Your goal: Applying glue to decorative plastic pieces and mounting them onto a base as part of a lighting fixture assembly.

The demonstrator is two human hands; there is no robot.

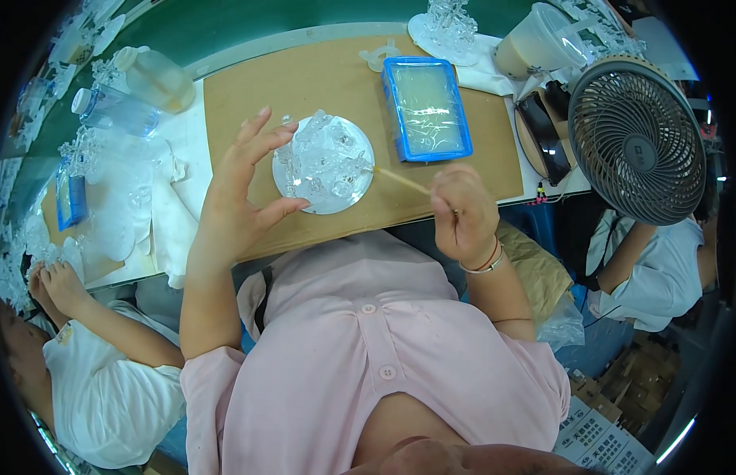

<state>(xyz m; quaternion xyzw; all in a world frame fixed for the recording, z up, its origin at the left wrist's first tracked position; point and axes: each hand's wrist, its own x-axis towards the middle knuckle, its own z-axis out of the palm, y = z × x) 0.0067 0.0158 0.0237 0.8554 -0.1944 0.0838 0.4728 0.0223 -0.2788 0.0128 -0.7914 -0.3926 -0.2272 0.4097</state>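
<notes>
In front of me a round white disc [331, 207] carries a cluster of clear, glass-like pieces [328, 154]. My left hand [249, 170] is at the disc's left side, thumb at its near edge and fingers stretched apart by its far left edge. Whether the fingertips press on the rim is hard to see. Pinched in my right hand [464, 207] is a thin yellowish stick [404, 180]. Its tip reaches the clear pieces at the disc's right edge. A blue-framed tray [470, 146] with a pale, shiny filling lies beyond my right hand.
Brown cardboard [249, 87] covers the work surface. Two bottles [158, 79] stand at the left. A plastic tub [534, 47], a dark case [544, 138] and a fan [637, 142] are at the right. Other people sit on both sides; one person's hands [59, 285] work at the left.
</notes>
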